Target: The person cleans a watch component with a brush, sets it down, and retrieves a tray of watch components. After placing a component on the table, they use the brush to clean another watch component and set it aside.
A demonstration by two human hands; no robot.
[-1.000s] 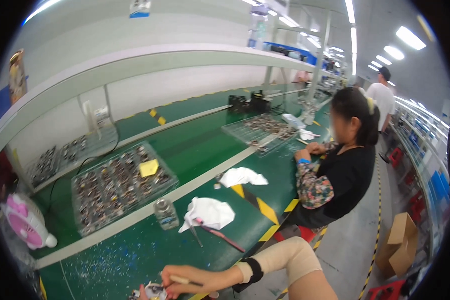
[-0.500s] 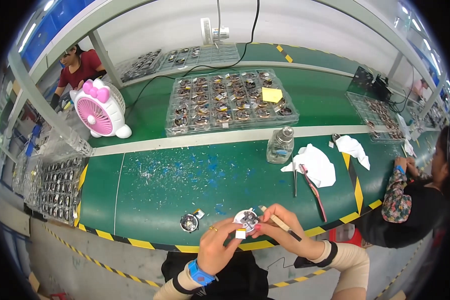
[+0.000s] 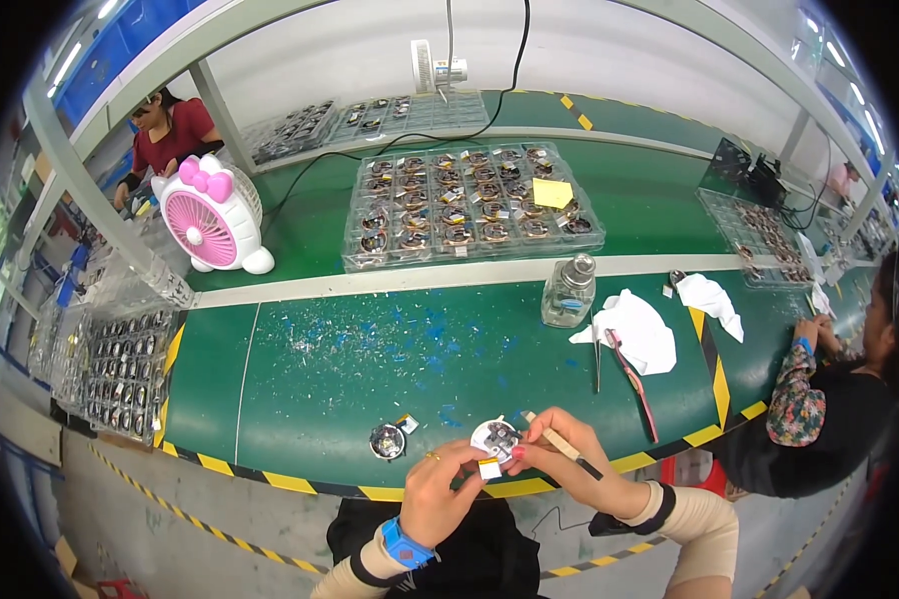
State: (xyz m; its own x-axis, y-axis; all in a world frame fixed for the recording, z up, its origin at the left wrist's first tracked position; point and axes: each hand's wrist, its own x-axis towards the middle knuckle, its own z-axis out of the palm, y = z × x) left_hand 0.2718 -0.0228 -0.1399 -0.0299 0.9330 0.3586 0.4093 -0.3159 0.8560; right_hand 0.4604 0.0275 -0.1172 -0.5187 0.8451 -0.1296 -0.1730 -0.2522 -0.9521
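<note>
Over the bench's front edge, my left hand (image 3: pixel 440 492) pinches a small round white electronic part (image 3: pixel 493 437) with dark components on its upper face. A small white and yellow piece (image 3: pixel 489 468) hangs at its near side. My right hand (image 3: pixel 561 451) grips a flat, light wooden stick (image 3: pixel 559 436) with a dark rear end, and its fingertips touch the part's right side. The stick's front end lies by the part's far rim; whether it touches is too small to tell. Left of my hands, another round part (image 3: pixel 388 441) with a small tab lies on the green bench.
White and blue scraps (image 3: pixel 400 339) litter the green mat. Right of them stand a glass bottle (image 3: pixel 569 292), tweezers (image 3: pixel 597 361), a pink toothbrush (image 3: pixel 633 387) and a white cloth (image 3: pixel 649 344). Behind are stacked clear trays (image 3: pixel 474 250) and a pink fan (image 3: pixel 210 222). A co-worker (image 3: pixel 829 399) sits at right.
The whole view has shifted slightly, so the bench things sit a little further right. Both hands keep nearly the same hold on the part and the stick.
</note>
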